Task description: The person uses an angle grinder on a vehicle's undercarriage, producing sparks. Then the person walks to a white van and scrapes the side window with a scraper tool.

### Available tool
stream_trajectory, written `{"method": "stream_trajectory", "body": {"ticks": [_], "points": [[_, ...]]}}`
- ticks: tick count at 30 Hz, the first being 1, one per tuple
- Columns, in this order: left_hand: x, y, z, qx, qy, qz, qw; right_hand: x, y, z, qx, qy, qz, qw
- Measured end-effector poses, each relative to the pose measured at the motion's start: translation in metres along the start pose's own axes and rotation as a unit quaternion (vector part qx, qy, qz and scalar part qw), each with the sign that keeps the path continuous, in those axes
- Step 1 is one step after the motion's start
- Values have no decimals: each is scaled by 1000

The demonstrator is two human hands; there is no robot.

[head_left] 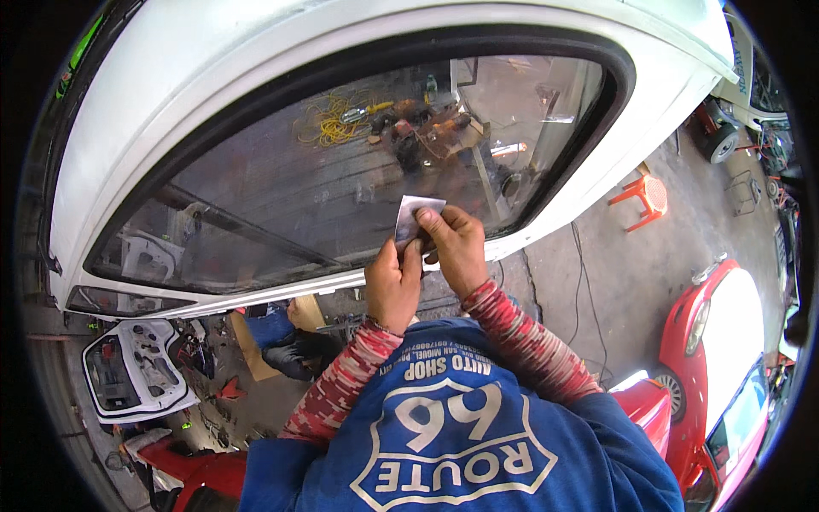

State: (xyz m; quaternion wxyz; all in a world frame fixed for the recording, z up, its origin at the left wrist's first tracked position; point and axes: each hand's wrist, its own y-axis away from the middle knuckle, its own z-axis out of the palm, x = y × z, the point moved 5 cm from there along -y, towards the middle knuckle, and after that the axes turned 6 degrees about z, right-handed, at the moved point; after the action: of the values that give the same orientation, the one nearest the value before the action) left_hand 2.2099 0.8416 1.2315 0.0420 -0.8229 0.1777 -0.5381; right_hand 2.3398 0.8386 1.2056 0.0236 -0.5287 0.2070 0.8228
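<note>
A small pale grey-lilac sheet of paper (411, 218) is pinched between my two hands, over the lower edge of a car's window. My left hand (393, 284) is closed on its lower edge. The thumb of my right hand (461, 253) presses on its face, with the other fingers curled behind. What the sheet's back looks like is hidden. Just beyond my hands is the dark window glass (256, 183), framed by a black rubber seal (375, 53) in a white car body (239, 47). Red patterned sleeves cover both my forearms.
An orange stool (650, 198) stands on the concrete floor to the right, near a dark cable (583, 282). A red car (682, 328) is at the lower right. A detached white door (136, 369) lies at the left, and a person (294, 346) is low beside the white car.
</note>
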Motion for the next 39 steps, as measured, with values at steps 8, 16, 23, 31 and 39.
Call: {"method": "stream_trajectory", "body": {"ticks": [8,16,23,31,39], "points": [[-4,-3,-19,-188,106,-127,968,22,-5,5,-73,-15,17,997],[4,-22,-15,-185,-19,7,982,20,-8,0,-4,-74,-16,997],[-7,-21,-11,-181,-10,-16,983,18,-6,-3,30,-22,-38,999],[-20,-15,-7,-154,34,6,987,18,-5,-4,45,-9,-24,999],[-33,-4,1,-158,60,-129,977,12,-1,-5,47,80,39,995]]}}
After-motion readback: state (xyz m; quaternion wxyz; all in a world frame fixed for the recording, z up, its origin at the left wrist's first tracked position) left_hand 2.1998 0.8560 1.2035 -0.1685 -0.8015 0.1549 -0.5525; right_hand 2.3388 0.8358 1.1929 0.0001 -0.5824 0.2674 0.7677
